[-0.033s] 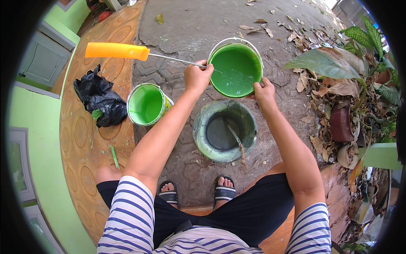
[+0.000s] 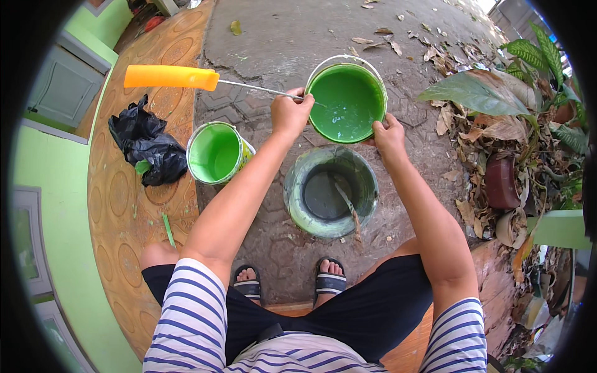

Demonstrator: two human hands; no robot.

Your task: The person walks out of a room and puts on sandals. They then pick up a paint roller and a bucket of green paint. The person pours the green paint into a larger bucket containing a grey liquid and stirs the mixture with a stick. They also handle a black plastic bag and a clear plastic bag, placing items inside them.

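Paved grnd (image 2: 264, 214), L grip (image 2: 291, 115) pinching rod (image 2: 249, 87) agst bucket's (image 2: 346, 73) L edge, R grip (image 2: 390, 134) pinching its R edge

2 arms (image 2: 239, 193) fwd, L hand (image 2: 291, 115) gripping, R hand (image 2: 389, 135) gripping

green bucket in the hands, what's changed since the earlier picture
The glints on the green liquid changed pattern; the orange handle edged slightly down the picture. Nothing was taken hold of or let go: left grip and right grip stayed at the bucket.
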